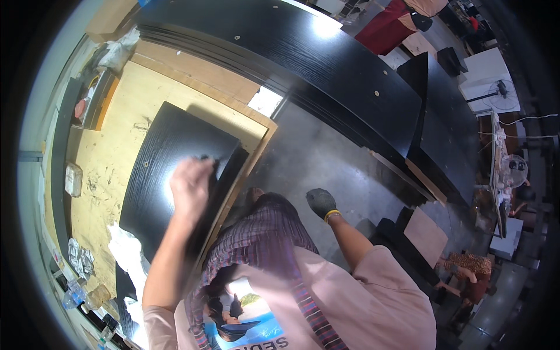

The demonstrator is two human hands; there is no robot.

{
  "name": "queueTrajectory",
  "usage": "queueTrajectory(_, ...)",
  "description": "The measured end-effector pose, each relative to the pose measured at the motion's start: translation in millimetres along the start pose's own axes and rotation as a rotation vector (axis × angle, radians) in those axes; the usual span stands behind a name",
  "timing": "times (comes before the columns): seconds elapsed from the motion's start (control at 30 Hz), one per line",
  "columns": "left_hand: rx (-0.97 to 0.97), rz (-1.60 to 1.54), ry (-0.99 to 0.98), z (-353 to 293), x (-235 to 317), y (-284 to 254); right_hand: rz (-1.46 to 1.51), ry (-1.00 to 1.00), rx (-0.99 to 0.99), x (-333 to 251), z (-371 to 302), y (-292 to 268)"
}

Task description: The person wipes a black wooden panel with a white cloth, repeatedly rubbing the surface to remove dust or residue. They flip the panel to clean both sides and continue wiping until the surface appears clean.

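A black wood-grain panel (169,151) lies on a pale yellow worktable (111,157), along its right edge. Over that panel is my bare left hand (191,185), blurred by motion, its fingers curled together. A small dark thing shows at the fingertips, too smeared to name. My right hand (321,204), in a dark grey glove with a yellow cuff, hangs over the grey floor, away from the panels. Its fingers are curled into a loose fist, and nothing shows in it. Crumpled white wrapping (128,251) lies against the panel's near left side.
Beyond the table stretches a long stack of black panels (291,58), with another black panel (443,140) at its right end. Wooden blocks (423,236) sit at the right. Bottles (74,296) stand at the lower left. Other people (466,280) are to the right and at the back.
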State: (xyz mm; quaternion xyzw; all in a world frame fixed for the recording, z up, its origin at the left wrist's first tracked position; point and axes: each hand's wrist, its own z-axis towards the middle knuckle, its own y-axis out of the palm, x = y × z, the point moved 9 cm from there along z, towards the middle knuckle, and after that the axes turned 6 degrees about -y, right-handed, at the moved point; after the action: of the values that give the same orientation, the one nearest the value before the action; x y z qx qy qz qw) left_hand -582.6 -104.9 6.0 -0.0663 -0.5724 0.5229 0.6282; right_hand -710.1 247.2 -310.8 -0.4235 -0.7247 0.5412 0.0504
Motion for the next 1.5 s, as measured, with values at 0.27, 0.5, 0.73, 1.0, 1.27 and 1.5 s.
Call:
queueTrajectory(0.27,-0.033,0.039,0.177,1,17,9,0.159,0.059,0.059,1,21,1)
queueTrajectory(0.5,-0.159,0.068,0.263,-10,35,18,0.064,-0.04,-0.052,-4,8,20)
queueTrajectory(0.73,-0.066,0.095,0.144,-3,15,11,0.007,-0.09,-0.073,16,2,38)
queueTrajectory(1.0,0.141,0.102,-0.364,52,-90,-31,-0.032,-0.177,-0.019,2,13,15)
queueTrajectory(1.27,0.208,0.322,-0.272,49,-93,-51,-0.037,-0.262,0.035,2,10,15)
queueTrajectory(1.5,0.204,0.467,-0.108,47,-59,-42,0.08,-0.181,0.101,19,13,4)
